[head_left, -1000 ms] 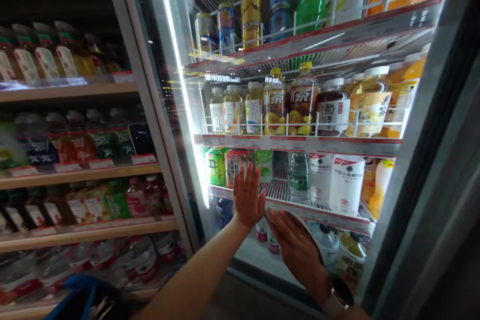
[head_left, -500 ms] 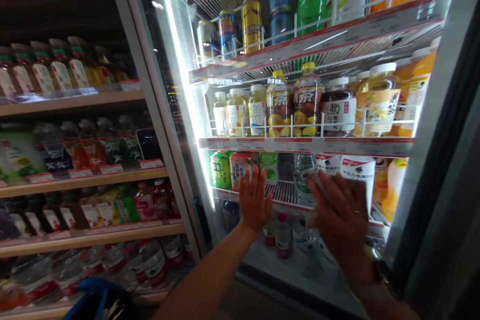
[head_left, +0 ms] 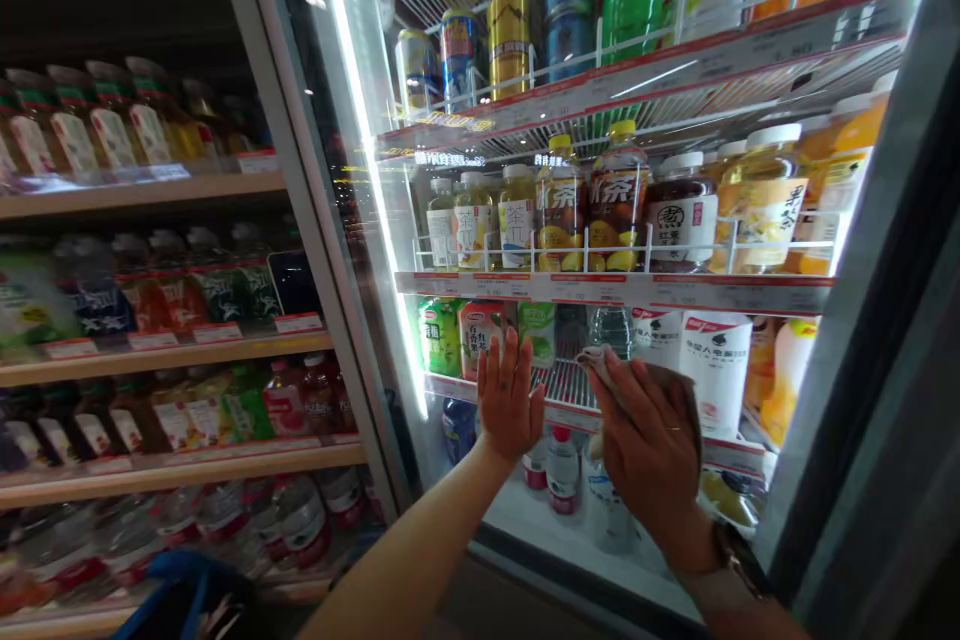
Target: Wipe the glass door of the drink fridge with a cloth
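Note:
My left hand [head_left: 510,400] lies flat with fingers spread against the glass door [head_left: 517,540] of a drinks fridge, holding nothing. Under my right hand [head_left: 649,455] a greyish cloth [head_left: 600,360] is pressed to the same glass, its edges showing past the fingertips and along the outer side of the hand. The wrist carries a dark watch [head_left: 739,560]. Behind the glass, near my left fingers, stand a red drink carton [head_left: 478,325] and a green one [head_left: 439,340]. White-labelled packs [head_left: 716,375] show right of the cloth.
Wire fridge shelves hold cans [head_left: 510,35] and tea bottles [head_left: 562,205]. The door's frame [head_left: 847,320] runs down the right. On the left, wooden shelves [head_left: 150,360] carry rows of bottles. Something blue [head_left: 184,570] sits at the lower left.
My right hand has slid left across the glass with the cloth. The left hand stays in place. The camera view has shifted slightly.

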`<state>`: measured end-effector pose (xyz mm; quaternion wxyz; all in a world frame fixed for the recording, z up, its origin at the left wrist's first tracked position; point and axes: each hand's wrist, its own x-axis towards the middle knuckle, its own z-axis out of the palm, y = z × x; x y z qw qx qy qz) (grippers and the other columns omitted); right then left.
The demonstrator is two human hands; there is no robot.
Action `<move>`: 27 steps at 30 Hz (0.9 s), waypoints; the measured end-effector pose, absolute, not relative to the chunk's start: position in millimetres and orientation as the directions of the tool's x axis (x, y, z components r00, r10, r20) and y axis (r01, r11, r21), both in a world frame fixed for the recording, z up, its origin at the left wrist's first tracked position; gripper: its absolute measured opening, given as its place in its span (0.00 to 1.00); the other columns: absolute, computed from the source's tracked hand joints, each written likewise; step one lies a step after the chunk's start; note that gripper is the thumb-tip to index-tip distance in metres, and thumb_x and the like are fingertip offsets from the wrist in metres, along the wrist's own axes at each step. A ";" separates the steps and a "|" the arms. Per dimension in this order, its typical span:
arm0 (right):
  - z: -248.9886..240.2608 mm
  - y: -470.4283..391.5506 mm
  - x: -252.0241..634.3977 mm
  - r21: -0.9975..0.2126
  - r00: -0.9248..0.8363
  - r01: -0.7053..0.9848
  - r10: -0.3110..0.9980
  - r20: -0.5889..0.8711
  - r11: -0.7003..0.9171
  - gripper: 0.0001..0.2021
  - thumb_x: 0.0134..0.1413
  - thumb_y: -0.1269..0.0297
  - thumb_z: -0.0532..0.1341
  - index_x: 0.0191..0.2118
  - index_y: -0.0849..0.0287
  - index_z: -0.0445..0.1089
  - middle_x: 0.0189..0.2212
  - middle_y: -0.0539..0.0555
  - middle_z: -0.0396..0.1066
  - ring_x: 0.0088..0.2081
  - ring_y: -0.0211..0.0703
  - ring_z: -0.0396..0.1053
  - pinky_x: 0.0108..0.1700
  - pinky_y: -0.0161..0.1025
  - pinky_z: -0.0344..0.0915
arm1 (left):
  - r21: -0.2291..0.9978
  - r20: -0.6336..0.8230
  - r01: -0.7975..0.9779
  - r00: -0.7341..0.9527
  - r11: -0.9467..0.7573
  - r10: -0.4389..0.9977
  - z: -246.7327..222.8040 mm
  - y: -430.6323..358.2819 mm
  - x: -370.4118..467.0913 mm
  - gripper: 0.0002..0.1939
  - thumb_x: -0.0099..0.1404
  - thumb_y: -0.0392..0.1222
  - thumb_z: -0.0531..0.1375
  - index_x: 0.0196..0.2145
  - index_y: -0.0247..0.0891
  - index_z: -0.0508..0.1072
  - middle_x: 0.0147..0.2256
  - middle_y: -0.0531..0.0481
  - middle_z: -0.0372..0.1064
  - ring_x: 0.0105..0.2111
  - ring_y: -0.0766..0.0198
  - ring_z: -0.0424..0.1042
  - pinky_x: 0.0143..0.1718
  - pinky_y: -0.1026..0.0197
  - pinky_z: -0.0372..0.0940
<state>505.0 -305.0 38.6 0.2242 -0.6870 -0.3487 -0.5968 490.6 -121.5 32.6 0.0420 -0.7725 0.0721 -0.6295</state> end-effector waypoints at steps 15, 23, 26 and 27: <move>-30.7 -299.2 498.2 0.299 -0.023 0.817 0.490 0.871 -0.494 0.24 0.59 0.80 0.49 0.56 0.59 0.69 0.59 0.49 0.67 0.65 0.40 0.55 0.70 0.42 0.46 | -0.167 0.966 -0.063 0.190 -0.984 -0.176 33.3 -119.9 491.0 0.32 0.70 0.40 0.48 0.69 0.34 0.44 0.68 0.40 0.44 0.69 0.52 0.39 0.67 0.45 0.44; 42.3 -332.6 515.3 0.067 0.016 0.677 0.106 0.994 -0.733 0.31 0.61 0.76 0.53 0.69 0.52 0.50 0.66 0.54 0.56 0.67 0.54 0.52 0.69 0.58 0.45 | -0.163 0.969 -0.052 0.181 -0.985 -0.170 32.8 -120.8 490.3 0.31 0.70 0.40 0.48 0.69 0.34 0.45 0.68 0.40 0.44 0.69 0.52 0.41 0.67 0.46 0.46; 60.1 -342.2 523.2 -0.058 -0.011 0.687 -0.091 0.996 -0.724 0.32 0.61 0.75 0.54 0.68 0.50 0.52 0.68 0.53 0.50 0.67 0.59 0.50 0.68 0.62 0.46 | -0.157 0.970 -0.049 0.179 -0.986 -0.163 32.2 -120.6 490.5 0.32 0.70 0.40 0.48 0.69 0.35 0.45 0.68 0.41 0.45 0.69 0.52 0.42 0.66 0.45 0.48; 62.1 -341.7 523.8 -0.079 -0.003 0.691 -0.113 0.994 -0.718 0.32 0.60 0.76 0.54 0.68 0.50 0.52 0.68 0.53 0.50 0.67 0.59 0.51 0.68 0.61 0.47 | -0.158 0.971 -0.048 0.175 -0.986 -0.164 32.3 -120.7 490.5 0.32 0.70 0.40 0.47 0.69 0.35 0.45 0.68 0.41 0.44 0.69 0.52 0.42 0.67 0.45 0.47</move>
